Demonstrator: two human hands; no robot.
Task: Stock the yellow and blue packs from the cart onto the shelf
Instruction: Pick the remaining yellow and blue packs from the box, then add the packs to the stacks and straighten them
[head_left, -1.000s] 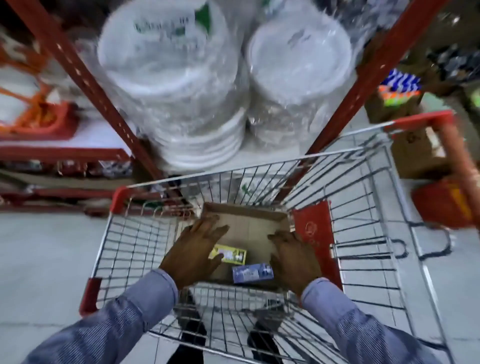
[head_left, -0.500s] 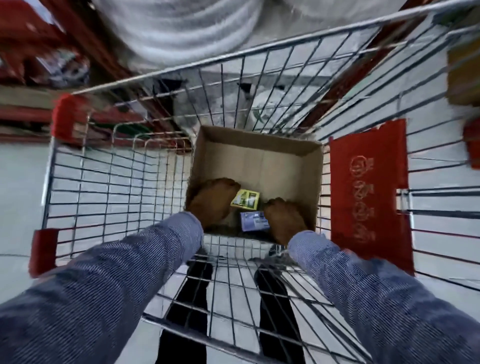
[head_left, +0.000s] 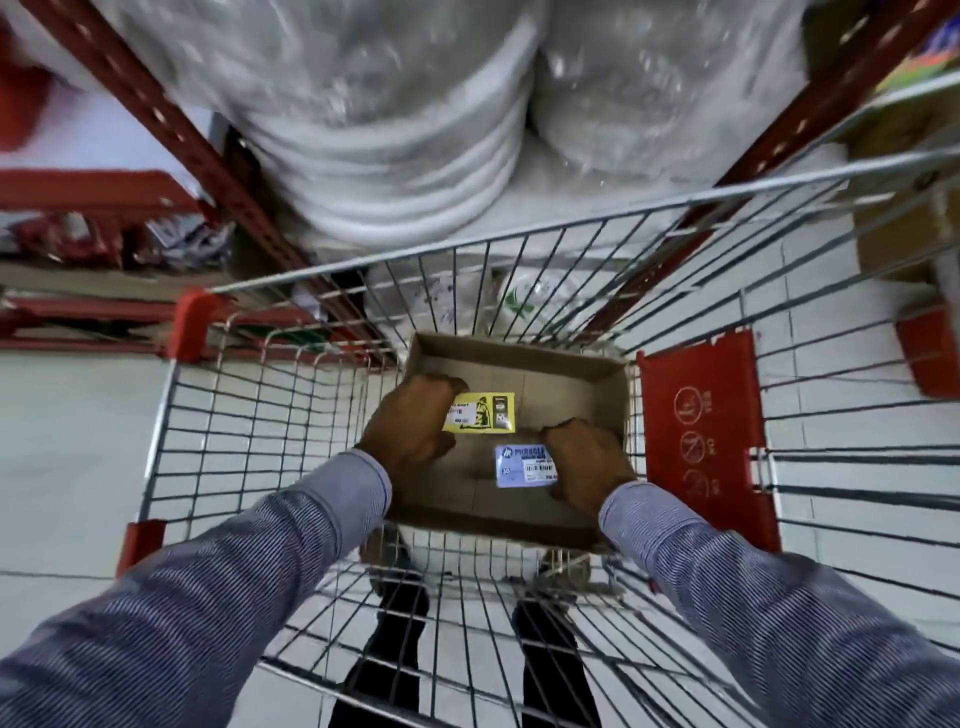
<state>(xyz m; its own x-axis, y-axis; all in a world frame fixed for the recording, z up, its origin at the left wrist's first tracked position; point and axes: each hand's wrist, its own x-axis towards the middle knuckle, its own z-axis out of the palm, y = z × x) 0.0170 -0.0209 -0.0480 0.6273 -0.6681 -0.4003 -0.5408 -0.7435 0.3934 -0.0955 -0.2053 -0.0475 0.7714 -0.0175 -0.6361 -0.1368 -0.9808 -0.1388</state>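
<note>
Both sleeved arms reached down into the cart (head_left: 218, 441). Left hand (head_left: 410, 423) closed on the yellow pack (head_left: 480, 412); right hand (head_left: 589, 462) closed on the blue pack (head_left: 524, 466), both packs low inside the open carton (head_left: 608, 395). Beyond the cart: red shelf (head_left: 208, 166) with wrapped white plates (head_left: 405, 171).

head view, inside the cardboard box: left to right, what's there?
left hand → yellow pack → blue pack → right hand, all in the cardboard box.
</note>
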